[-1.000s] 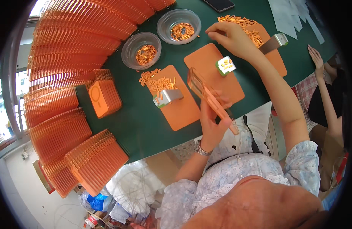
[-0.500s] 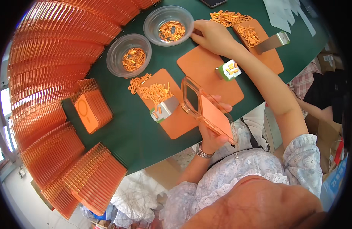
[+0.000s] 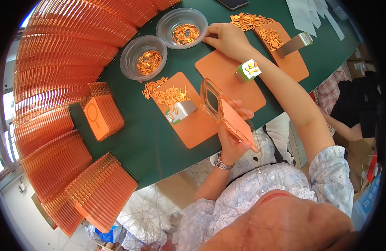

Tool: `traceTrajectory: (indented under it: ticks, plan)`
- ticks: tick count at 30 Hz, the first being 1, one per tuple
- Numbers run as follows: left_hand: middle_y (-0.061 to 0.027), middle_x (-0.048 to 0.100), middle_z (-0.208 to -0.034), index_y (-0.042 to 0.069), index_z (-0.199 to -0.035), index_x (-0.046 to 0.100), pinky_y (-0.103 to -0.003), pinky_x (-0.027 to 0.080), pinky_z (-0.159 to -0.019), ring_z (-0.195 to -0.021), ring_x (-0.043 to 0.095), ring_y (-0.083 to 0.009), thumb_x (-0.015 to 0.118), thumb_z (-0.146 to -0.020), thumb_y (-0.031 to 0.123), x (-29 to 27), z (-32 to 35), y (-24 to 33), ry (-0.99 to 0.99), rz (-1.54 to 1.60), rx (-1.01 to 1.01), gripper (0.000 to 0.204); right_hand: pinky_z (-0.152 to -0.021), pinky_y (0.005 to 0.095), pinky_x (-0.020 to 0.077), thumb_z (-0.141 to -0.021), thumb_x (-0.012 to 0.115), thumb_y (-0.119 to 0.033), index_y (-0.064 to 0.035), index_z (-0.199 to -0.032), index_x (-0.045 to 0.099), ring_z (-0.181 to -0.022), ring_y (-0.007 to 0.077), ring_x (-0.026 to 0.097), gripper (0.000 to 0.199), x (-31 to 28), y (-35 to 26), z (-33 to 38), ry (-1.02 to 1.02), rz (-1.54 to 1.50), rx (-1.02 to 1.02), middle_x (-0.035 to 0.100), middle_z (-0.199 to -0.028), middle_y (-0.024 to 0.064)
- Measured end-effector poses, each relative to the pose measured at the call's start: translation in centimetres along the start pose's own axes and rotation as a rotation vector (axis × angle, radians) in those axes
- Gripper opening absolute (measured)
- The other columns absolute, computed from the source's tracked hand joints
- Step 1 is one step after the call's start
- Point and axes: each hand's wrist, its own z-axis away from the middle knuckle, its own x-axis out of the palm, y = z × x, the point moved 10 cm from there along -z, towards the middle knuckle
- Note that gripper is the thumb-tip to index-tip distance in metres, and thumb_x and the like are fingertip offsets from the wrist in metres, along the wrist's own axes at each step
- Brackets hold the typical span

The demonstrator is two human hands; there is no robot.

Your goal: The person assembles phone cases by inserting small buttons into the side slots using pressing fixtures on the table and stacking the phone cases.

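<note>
My left hand (image 3: 231, 144), with a watch at its wrist, holds up a translucent orange phone case (image 3: 237, 121) tilted on edge, thumb on one side and fingers on the other. My right hand (image 3: 228, 39) reaches across the table, its fingers closed at the rim of a clear plastic bowl (image 3: 167, 19). In that bowl lie small orange bar-shaped pieces (image 3: 185, 33). Beside it on the left stands a second clear bowl (image 3: 127, 62) with similar pieces. A metal block with a green side (image 3: 248, 70) carries a few pieces on top, below my right forearm.
Flat orange pads (image 3: 193, 134) lie on the green table (image 3: 147, 154), two bearing loose pieces and metal blocks (image 3: 291, 45). Dense rows of orange phone cases (image 3: 59, 79) curve along the left; a smaller stack (image 3: 101, 119) stands nearer. A dark phone (image 3: 234, 3) and white strips (image 3: 304, 16) lie far off.
My right hand and the bowl at its fingers have shifted slightly left, closer to the second bowl. My left hand still holds the phone case. The whole view has shifted a little.
</note>
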Motion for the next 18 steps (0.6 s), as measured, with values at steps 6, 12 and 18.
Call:
traceTrajectory:
  ticks: [6, 12, 18]
  plan:
    - [-0.0157, 0.04, -0.131, -0.003, -0.138, 0.027, -0.037, 0.049, -0.088, -0.106, 0.057, -0.0221, 0.078, -0.068, 0.054, 0.0, 0.0, -0.2, -0.021, 0.016, -0.01, 0.104, -0.066, 0.0293, 0.0472, -0.086, 0.063, -0.022, -0.0021, -0.093, 0.063, -0.072, 0.0154, 0.059, 0.021, -2.5, 0.6, 0.8, -0.012, -0.365, -0.143, 0.063, -0.079, 0.0056]
    - [-0.0156, 0.041, -0.131, -0.003, -0.138, 0.026, -0.037, 0.05, -0.086, -0.105, 0.057, -0.0222, 0.077, -0.068, 0.056, -0.2, 0.1, 0.1, -0.019, -0.014, 0.002, 0.105, -0.069, 0.0213, 0.0409, -0.09, 0.058, -0.009, -0.0006, -0.089, 0.059, -0.077, 0.0084, 0.049, 0.009, -9.6, -3.3, 7.6, -0.189, -0.671, -0.02, 0.053, -0.084, 0.0014]
    - [-0.0159, 0.04, -0.131, -0.002, -0.138, 0.026, -0.037, 0.05, -0.086, -0.104, 0.057, -0.0225, 0.076, -0.069, 0.057, -0.2, 0.2, -0.9, -0.038, -0.019, -0.01, 0.104, -0.067, 0.0229, 0.0403, -0.088, 0.062, -0.008, -0.0009, -0.087, 0.06, -0.076, 0.0084, 0.049, 0.007, -10.9, -5.6, 8.9, -0.147, -0.602, -0.283, 0.055, -0.084, 0.0015]
